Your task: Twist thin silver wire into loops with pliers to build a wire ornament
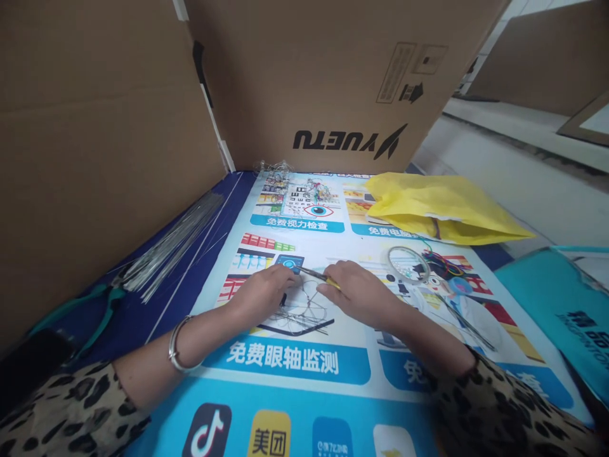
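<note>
Fingers of my left hand are pinched together on a thin bent wire piece, whose loops and loose strands spread below and between my hands. My right hand is closed around a slim tool with yellow handles, which looks like small needle-nose pliers. Its narrow metal jaws point left and reach the fingertips of my left hand. Whether the jaws are closed on the wire is too small to tell. A bracelet sits on my left wrist.
Straight wires lie at left beside teal-handled pliers. Wire tangles are at the back. A tape roll, coloured cords and a yellow bag lie right. Cardboard walls the back and left; a teal bag is far right.
</note>
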Demonstrator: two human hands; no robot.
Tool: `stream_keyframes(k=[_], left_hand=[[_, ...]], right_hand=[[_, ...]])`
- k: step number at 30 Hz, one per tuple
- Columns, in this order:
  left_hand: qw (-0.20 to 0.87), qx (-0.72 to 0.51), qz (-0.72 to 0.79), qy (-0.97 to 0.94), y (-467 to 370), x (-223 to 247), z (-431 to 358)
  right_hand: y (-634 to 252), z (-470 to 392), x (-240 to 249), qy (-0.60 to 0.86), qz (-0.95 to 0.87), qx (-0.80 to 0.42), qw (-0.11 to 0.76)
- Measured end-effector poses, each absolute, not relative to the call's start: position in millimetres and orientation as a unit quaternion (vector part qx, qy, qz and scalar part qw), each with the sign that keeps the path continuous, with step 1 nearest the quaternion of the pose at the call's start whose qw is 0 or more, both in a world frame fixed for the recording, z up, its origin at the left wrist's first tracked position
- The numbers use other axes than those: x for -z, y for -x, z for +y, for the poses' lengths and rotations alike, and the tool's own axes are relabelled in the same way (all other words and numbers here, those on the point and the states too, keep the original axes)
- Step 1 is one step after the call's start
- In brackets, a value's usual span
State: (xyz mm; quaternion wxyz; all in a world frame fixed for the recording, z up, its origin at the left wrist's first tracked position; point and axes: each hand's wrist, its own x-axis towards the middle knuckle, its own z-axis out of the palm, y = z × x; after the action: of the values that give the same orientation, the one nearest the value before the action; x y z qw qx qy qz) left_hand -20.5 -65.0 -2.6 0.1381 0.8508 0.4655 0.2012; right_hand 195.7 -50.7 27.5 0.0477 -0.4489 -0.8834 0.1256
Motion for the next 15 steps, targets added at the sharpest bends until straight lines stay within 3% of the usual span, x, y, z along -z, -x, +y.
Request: stream_keyframes(k=[6, 15], left_hand=[[0.122, -0.196, 0.471, -0.851, 22.9, 5.2, -65.2], [0.109, -0.173, 0.476, -0.855, 25.0, 9.9, -65.3]], right_hand=[[-203.3, -46.6, -32.5, 0.392, -0.911, -0.126, 0.019], [-199.0, -47.8, -31.9, 0.381, -0.924, -0.021, -0.010]])
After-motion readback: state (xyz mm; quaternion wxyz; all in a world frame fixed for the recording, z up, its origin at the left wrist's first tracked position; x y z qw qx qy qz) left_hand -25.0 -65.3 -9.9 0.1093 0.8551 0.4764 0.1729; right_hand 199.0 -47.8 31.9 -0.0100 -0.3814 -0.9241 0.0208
